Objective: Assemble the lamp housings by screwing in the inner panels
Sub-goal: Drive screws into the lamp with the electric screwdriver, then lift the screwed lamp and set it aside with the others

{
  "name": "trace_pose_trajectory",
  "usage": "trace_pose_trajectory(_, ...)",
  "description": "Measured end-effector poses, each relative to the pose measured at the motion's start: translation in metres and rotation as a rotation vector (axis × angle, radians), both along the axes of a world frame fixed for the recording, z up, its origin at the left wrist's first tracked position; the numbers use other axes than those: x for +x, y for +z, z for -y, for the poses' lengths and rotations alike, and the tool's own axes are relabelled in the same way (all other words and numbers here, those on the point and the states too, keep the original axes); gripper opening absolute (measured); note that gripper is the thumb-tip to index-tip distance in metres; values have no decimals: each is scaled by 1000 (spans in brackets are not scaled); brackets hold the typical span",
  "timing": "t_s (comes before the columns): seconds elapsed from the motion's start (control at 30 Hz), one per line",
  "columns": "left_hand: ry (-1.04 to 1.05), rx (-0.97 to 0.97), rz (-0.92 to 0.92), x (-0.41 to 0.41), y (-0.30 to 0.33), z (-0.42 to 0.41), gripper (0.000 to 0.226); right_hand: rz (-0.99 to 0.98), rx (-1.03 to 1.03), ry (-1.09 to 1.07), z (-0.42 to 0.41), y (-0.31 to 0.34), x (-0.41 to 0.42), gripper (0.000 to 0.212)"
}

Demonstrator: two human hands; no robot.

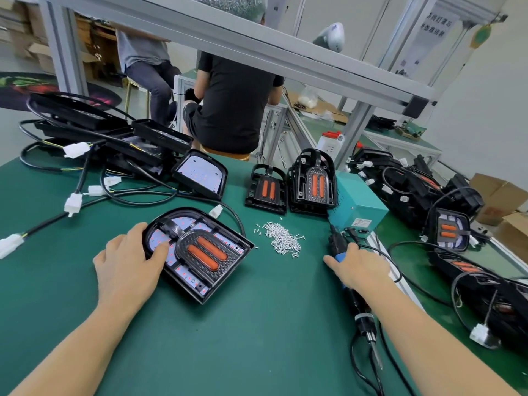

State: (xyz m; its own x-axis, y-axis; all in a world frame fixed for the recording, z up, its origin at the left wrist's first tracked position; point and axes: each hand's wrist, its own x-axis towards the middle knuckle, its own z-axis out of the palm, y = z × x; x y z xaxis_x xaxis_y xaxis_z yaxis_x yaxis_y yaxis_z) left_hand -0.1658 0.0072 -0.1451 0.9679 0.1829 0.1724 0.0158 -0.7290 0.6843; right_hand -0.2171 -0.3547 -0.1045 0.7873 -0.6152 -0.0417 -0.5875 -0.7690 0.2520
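Left hand: the left hand (pixel 130 260) is resting on the near-left edge of the lamp housing (pixel 200 252), fingers spread and fairly straight, thumb lying across the white board inside it.
Right hand: the right hand (pixel 358 267) is lying on top of the electric screwdriver (pixel 357 292), fingers reaching over its blue collar; whether they are curling round the tool, I cannot tell.
Lamp housing: it is lying flat on the green bench (pixel 243 338) in front of the person, its black inner panel (pixel 205 252) with two orange strips sitting inside the housing.
Screwdriver: it is lying on the bench at the right, tip pointing toward the person, a black cable trailing from it.
Screws: a loose pile of small silver screws (pixel 283 238) is sitting on the bench between the housing and the screwdriver, apart from both.
Spare panels: more inner panels (pixel 311 184) with orange strips are standing beyond the screws, beside a teal box (pixel 360 207).
Far left: a heap of black housings (pixel 114 138) with cables and white plugs is covering the back left of the bench.
Background: a person in a black shirt (pixel 231 104) is sitting with their back turned.
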Motion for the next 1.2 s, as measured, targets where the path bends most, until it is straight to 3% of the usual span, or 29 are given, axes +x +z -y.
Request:
trace_pose_trajectory(0.17,9,9,8,2,-2,1,47,123,-188,149,-17,19,2,60)
trace_pose_trajectory(0.23,15,13,16,2,-3,1,47,187,-105,324,-36,25,5,61)
trace_pose_trajectory(0.33,22,10,28,2,-4,1,49,313,434,492,-79,24,9,57)
trace_pose_trajectory(0.47,24,-11,32,2,-4,1,48,384,1123,374,-130,9,17,46)
trace_pose_trajectory(0.63,17,-123,38,-2,1,-1,49,521,1471,264,-156,-9,23,13)
trace_pose_trajectory(0.8,-122,-493,93,-2,1,-2,47,717,1536,236,-161,-26,9,19)
trace_pose_trajectory(0.9,-178,-584,87,2,3,2,48,791,1514,283,-162,-34,0,20)
trace_pose_trajectory(1.1,-183,-505,66,20,15,-7,34,804,1453,357,-164,-40,-1,13)
trace_pose_trajectory(1.2,-52,-140,90,40,20,-34,35,827,1443,377,-165,-43,0,14)
